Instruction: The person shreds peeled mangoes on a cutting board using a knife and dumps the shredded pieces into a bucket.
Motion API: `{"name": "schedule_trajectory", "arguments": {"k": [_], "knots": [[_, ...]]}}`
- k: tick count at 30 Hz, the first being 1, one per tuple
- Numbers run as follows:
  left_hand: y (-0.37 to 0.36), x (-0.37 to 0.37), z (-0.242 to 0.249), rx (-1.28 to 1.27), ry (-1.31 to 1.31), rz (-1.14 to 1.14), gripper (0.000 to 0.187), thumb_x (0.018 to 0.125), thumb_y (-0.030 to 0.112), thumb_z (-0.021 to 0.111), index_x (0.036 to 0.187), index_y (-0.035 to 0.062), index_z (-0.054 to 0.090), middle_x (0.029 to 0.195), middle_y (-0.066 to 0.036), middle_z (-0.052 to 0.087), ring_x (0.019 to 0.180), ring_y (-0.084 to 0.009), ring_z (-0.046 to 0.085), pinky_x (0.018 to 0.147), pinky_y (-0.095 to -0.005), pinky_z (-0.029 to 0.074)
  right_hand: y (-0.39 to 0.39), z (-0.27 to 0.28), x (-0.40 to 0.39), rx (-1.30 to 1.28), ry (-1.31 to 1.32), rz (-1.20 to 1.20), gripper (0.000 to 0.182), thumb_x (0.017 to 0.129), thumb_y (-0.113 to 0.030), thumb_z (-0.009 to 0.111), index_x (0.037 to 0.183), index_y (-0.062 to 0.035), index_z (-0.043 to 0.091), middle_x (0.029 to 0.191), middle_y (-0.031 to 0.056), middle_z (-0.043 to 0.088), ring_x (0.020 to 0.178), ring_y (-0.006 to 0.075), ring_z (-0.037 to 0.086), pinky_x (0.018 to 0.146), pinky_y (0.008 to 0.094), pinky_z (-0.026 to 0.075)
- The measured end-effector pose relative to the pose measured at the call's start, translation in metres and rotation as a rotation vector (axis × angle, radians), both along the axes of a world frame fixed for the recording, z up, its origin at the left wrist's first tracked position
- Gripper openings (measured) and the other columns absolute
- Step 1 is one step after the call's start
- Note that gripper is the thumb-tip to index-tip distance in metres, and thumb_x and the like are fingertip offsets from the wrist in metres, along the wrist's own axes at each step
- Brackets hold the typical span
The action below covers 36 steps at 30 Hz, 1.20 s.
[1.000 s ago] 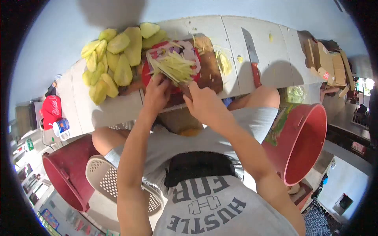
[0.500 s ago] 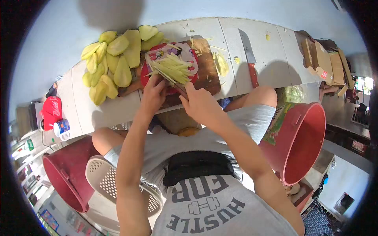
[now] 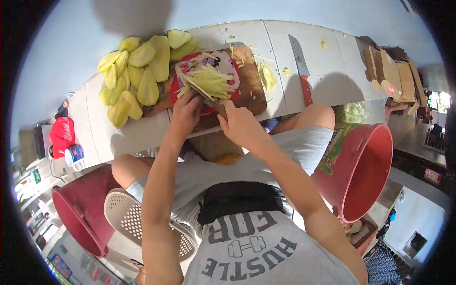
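Thin pale-green strips (image 3: 211, 80) lie heaped on a red patterned cloth (image 3: 232, 63), which rests on a wooden cutting board (image 3: 251, 88). My right hand (image 3: 240, 124) is wrapped round the handle of a knife (image 3: 213, 101), whose blade points up and left under the strips' near edge. Close to the blade, my left hand (image 3: 186, 113) is closed at the near-left edge of the heap; what its fingers press on is too small to make out. Peeled green-yellow fruit pieces (image 3: 148, 88) are piled left of the board.
A second knife with a red handle (image 3: 305, 89) lies on the tiled counter (image 3: 332, 57). Peel scraps (image 3: 268, 77) are right of the board. Red bins (image 3: 375, 175) stand on both sides. Further right are cardboard boxes (image 3: 389, 76); a blue-white mug (image 3: 75, 156) is left.
Both hands and the knife stay almost in place, with only a slight shift. At the lower left, part of a person with a dark object has come into view.
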<state>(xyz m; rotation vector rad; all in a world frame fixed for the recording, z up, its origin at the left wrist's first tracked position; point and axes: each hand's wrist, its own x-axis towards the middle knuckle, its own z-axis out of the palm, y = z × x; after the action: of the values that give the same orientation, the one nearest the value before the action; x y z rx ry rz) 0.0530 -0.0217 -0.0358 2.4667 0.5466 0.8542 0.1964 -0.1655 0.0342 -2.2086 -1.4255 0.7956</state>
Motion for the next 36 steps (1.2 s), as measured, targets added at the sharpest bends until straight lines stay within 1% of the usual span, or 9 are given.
{"name": "schedule_trajectory", "arguments": {"k": [5, 10, 13, 18, 20, 24, 28, 32, 36], "knots": [[0.005, 0.000, -0.003, -0.019, 0.039, -0.014, 0.024, 0.074, -0.005, 0.069, 0.096, 0.0036, 0.068, 0.112, -0.015, 0.065, 0.101, -0.0404, 0.063, 0.084, -0.0471, 0.054, 0.001, -0.005, -0.001, 0.009, -0.026, -0.005, 0.032, 0.097, -0.027, 0.058, 0.103, 0.0029, 0.048, 0.075, 0.0290, 0.066, 0.075, 0.0488, 0.068, 0.066, 0.0564, 0.056], [0.003, -0.001, -0.003, -0.007, 0.024, 0.005, 0.023, 0.074, -0.005, 0.069, 0.096, 0.0037, 0.068, 0.109, -0.014, 0.065, 0.101, -0.0399, 0.063, 0.083, -0.0472, 0.053, -0.001, 0.026, -0.001, 0.006, 0.049, -0.008, 0.030, 0.096, -0.022, 0.061, 0.106, 0.0031, 0.048, 0.073, 0.0312, 0.063, 0.073, 0.0505, 0.064, 0.065, 0.0578, 0.052], [0.003, -0.001, -0.004, 0.008, 0.020, 0.006, 0.022, 0.075, -0.005, 0.069, 0.096, 0.0031, 0.068, 0.108, -0.014, 0.065, 0.099, -0.0393, 0.063, 0.082, -0.0466, 0.053, -0.002, -0.005, 0.000, 0.058, 0.026, -0.013, 0.031, 0.097, -0.026, 0.058, 0.103, 0.0025, 0.048, 0.075, 0.0289, 0.066, 0.074, 0.0485, 0.067, 0.067, 0.0556, 0.056], [0.005, -0.002, -0.005, 0.038, -0.011, 0.008, 0.020, 0.077, -0.005, 0.069, 0.096, 0.0017, 0.068, 0.106, -0.015, 0.065, 0.096, -0.0382, 0.063, 0.080, -0.0453, 0.053, -0.001, -0.007, -0.005, 0.003, 0.061, -0.025, 0.031, 0.097, -0.026, 0.057, 0.103, 0.0026, 0.048, 0.076, 0.0292, 0.066, 0.075, 0.0484, 0.068, 0.068, 0.0560, 0.056], [0.003, -0.002, -0.006, -0.096, -0.007, 0.031, 0.019, 0.077, -0.005, 0.069, 0.095, 0.0008, 0.068, 0.104, -0.017, 0.064, 0.096, -0.0384, 0.063, 0.080, -0.0456, 0.053, 0.000, -0.005, -0.003, 0.008, 0.069, -0.036, 0.031, 0.098, -0.026, 0.056, 0.103, 0.0026, 0.047, 0.075, 0.0290, 0.066, 0.075, 0.0486, 0.068, 0.068, 0.0561, 0.056], [0.004, -0.003, -0.002, -0.103, -0.004, 0.034, 0.018, 0.077, -0.005, 0.069, 0.095, 0.0000, 0.067, 0.104, -0.018, 0.064, 0.095, -0.0389, 0.064, 0.080, -0.0455, 0.053, 0.000, 0.007, -0.002, 0.003, 0.025, 0.013, 0.031, 0.098, -0.027, 0.056, 0.104, 0.0028, 0.047, 0.076, 0.0290, 0.066, 0.076, 0.0486, 0.068, 0.069, 0.0561, 0.056], [0.004, -0.006, -0.010, -0.061, 0.012, 0.036, 0.019, 0.077, -0.004, 0.070, 0.095, -0.0002, 0.067, 0.104, -0.017, 0.064, 0.097, -0.0392, 0.063, 0.081, -0.0454, 0.053, -0.001, 0.026, -0.005, -0.048, 0.003, 0.023, 0.032, 0.098, -0.027, 0.057, 0.104, 0.0030, 0.048, 0.077, 0.0298, 0.066, 0.077, 0.0486, 0.068, 0.069, 0.0561, 0.056], [0.007, -0.007, -0.011, 0.011, 0.045, 0.030, 0.020, 0.076, -0.005, 0.070, 0.094, -0.0001, 0.067, 0.103, -0.016, 0.064, 0.099, -0.0393, 0.062, 0.085, -0.0461, 0.052, -0.002, -0.016, -0.006, 0.085, 0.049, 0.005, 0.033, 0.097, -0.027, 0.057, 0.104, 0.0034, 0.048, 0.078, 0.0299, 0.066, 0.076, 0.0486, 0.067, 0.068, 0.0562, 0.056], [0.010, -0.003, -0.011, -0.002, -0.017, -0.012, 0.020, 0.075, -0.004, 0.070, 0.094, 0.0000, 0.066, 0.103, -0.016, 0.064, 0.099, -0.0388, 0.062, 0.086, -0.0467, 0.051, -0.001, 0.003, -0.009, 0.016, 0.026, 0.007, 0.033, 0.097, -0.026, 0.058, 0.104, 0.0041, 0.048, 0.077, 0.0305, 0.066, 0.075, 0.0492, 0.067, 0.068, 0.0565, 0.055]]}}
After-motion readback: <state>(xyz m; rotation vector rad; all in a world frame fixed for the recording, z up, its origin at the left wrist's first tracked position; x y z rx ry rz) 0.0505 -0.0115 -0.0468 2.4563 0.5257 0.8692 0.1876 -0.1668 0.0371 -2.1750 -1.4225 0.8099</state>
